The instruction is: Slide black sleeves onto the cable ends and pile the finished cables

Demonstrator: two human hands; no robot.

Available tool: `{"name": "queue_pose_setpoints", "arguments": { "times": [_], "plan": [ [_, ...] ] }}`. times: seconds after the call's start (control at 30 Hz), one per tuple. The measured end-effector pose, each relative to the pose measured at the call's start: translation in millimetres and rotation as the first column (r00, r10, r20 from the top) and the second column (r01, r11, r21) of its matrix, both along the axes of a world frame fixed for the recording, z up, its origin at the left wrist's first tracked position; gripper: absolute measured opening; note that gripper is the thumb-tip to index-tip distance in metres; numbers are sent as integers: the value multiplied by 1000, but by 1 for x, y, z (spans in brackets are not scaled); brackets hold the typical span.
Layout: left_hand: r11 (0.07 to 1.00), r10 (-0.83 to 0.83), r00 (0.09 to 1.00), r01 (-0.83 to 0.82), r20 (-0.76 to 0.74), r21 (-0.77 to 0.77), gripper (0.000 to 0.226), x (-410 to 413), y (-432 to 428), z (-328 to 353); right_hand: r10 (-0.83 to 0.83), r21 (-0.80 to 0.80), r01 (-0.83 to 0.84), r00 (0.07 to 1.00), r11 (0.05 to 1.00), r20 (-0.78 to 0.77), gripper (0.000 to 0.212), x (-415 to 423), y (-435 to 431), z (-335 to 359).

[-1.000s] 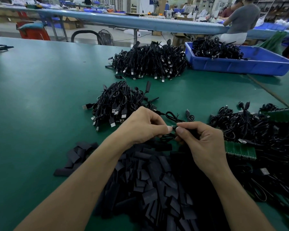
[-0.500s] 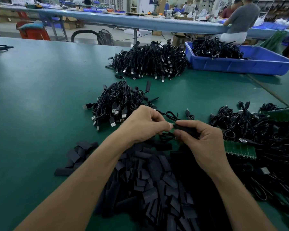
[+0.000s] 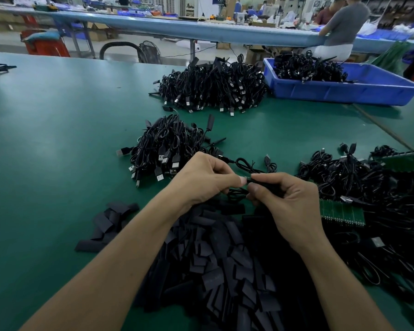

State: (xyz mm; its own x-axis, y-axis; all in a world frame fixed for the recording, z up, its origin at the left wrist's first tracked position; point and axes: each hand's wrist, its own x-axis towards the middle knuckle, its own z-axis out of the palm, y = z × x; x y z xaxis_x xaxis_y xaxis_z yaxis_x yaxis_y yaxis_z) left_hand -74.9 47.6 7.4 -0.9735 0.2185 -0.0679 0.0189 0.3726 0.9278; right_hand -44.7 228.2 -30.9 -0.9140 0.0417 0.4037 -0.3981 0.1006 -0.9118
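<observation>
Pinching the cable (image 3: 245,164) near its end in the left hand (image 3: 206,180) and gripping a black sleeve (image 3: 263,182) in the curled fingers of the right hand (image 3: 289,201), dead centre of the frame, just above the loose sleeve heap (image 3: 220,271) on the table (image 3: 58,139). Looks light and floppy on the cable side, thin and squashable on the sleeve side, so best taken close behind the plug and near the sleeve's mouth, never squeezed flat. Then off to the finished pile (image 3: 167,149), just upper left of the hands.
</observation>
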Motion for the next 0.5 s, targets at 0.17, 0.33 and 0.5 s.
{"name": "queue_pose_setpoints", "arguments": {
  "times": [0.17, 0.33, 0.5],
  "plan": [
    [1000, -24, 1000, 24, -9, 15, 24, 2, -2, 3, 37, -53, -36, 999, 998, 17, 22, 1, 0, 3],
    [996, -90, 996, 90, -15, -9, 18, 3, -2, 4, 17, 49, -19, 1000, 999, 26, 23, 0, 1, 2],
    [989, -147, 989, 148, 12, -8, 14, 2, -2, 5, -29, 85, 29, 1000, 996, 6, 30, -1, 0, 3]
  ]
}}
